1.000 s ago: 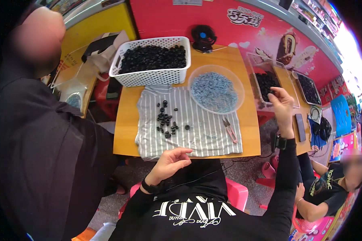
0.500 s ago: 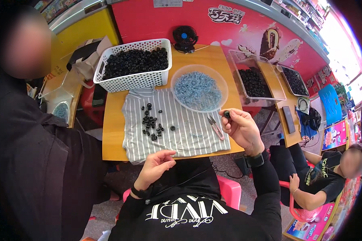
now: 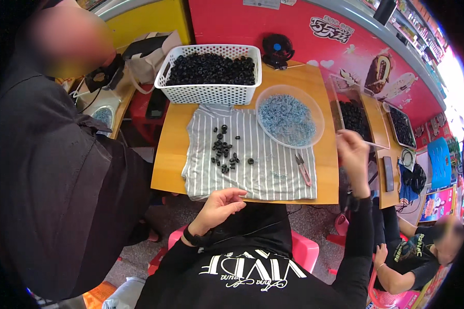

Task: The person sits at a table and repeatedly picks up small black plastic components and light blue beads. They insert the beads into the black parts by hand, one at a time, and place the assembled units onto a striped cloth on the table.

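Note:
My left hand (image 3: 221, 207) is held over my lap at the table's front edge, fingers loosely bent, thumb apart, nothing visible in it. My right hand (image 3: 353, 157) is past the table's right edge, beside the clear plastic box (image 3: 380, 144) of black parts. Motion smears its fingers, so whether it holds anything is unclear. Several small black ring-shaped parts (image 3: 222, 149) lie scattered on a grey-and-white striped cloth (image 3: 201, 177). Pink-handled thread snips (image 3: 303, 170) rest at the cloth's right, near a few tiny clear-blue pieces (image 3: 278, 175).
A white perforated basket (image 3: 209, 95) full of black parts stands at the back. A round translucent tub (image 3: 318, 126) holds small blue pieces. A black fan (image 3: 277, 50) sits behind it. A person in dark clothing (image 3: 62, 180) stands close at left; another person (image 3: 412, 257) sits at right.
My right hand has moved right, from beside the snips to the clear box; the black part seen in its fingers no longer shows. My view has turned right. My left hand keeps its pose.

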{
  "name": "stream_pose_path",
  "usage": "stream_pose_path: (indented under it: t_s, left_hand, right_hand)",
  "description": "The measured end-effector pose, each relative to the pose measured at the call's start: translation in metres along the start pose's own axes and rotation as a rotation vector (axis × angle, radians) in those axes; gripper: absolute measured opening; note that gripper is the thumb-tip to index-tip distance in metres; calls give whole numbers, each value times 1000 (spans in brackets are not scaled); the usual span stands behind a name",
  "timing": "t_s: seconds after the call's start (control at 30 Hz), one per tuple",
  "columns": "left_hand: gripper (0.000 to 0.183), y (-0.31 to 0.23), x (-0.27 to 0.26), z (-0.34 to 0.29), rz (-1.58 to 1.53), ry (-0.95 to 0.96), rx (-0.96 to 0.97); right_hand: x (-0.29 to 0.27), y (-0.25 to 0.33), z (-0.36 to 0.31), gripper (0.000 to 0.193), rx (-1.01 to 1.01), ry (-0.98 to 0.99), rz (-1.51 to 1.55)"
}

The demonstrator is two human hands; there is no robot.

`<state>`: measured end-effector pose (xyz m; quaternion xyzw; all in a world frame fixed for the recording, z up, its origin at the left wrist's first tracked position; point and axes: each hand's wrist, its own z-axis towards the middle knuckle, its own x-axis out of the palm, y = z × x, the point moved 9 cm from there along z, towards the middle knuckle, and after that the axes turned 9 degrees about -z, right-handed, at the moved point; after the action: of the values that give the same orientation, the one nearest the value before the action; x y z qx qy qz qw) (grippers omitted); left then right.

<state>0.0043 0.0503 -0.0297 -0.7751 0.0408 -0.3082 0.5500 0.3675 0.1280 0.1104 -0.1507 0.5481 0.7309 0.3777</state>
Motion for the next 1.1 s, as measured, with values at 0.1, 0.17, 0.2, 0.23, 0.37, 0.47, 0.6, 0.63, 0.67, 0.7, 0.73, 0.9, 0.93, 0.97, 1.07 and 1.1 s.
stream_pose_path:
  t_s: [0.1, 0.17, 0.2, 0.23, 0.37, 0.47, 0.6, 0.63, 0.67, 0.7, 0.73, 0.9, 0.93, 0.97, 1.07, 1.1]
  left_hand:
    - [34, 4, 0, 5, 13, 7, -23]
    - [34, 3, 3, 7, 0, 21, -9]
    - [34, 1, 4, 8, 4, 21, -1]
    - [34, 0, 6, 7, 8, 21, 8]
    - [34, -1, 2, 0, 20, 9, 4]
    - [34, -3, -2, -2, -8, 2, 6]
    - [33, -5, -8, -2, 11, -24, 0]
    - [32, -9, -10, -2, -27, -48, 41]
    - [31, -14, -10, -2, -67, -75, 83]
    - [30, -16, -11, -3, -109, -100, 120]
    - [26, -13, -14, -4, -148, -145, 126]
    - [21, -42, 5, -7, 185, -151, 409]
    - [19, -39, 7, -8, 202, -194, 405]
    - [18, -38, 8, -8, 222, -233, 398]
    - [22, -51, 23, -3, 348, -110, 411]
    - [24, -54, 29, -3, 422, -48, 433]
  right_hand:
    - [83, 74, -44, 28, -235, 284, -15]
    - [118, 121, -62, 21, -483, 314, -125]
    - [133, 132, -65, 18, -528, 329, -169]
    - [149, 138, -67, 16, -573, 344, -212]
    - [200, 146, -70, 11, -727, 428, -491]
    - [215, 146, -72, 13, -781, 426, -477]
    - [214, 150, -76, 13, -790, 475, -490]
    - [208, 148, -74, 15, -590, 552, -228]
    - [201, 147, -80, 17, -385, 617, 33]
    - [198, 142, -90, 19, -168, 670, 289]
    - [196, 136, -100, 23, -18, 699, 429]
    - [191, 107, -136, 23, 384, 634, 897]
    - [188, 105, -139, 24, 409, 630, 911]
    - [186, 102, -142, 25, 435, 620, 929]
    - [186, 95, -148, 27, 482, 636, 987]
    - [186, 94, -150, 26, 495, 644, 1008]
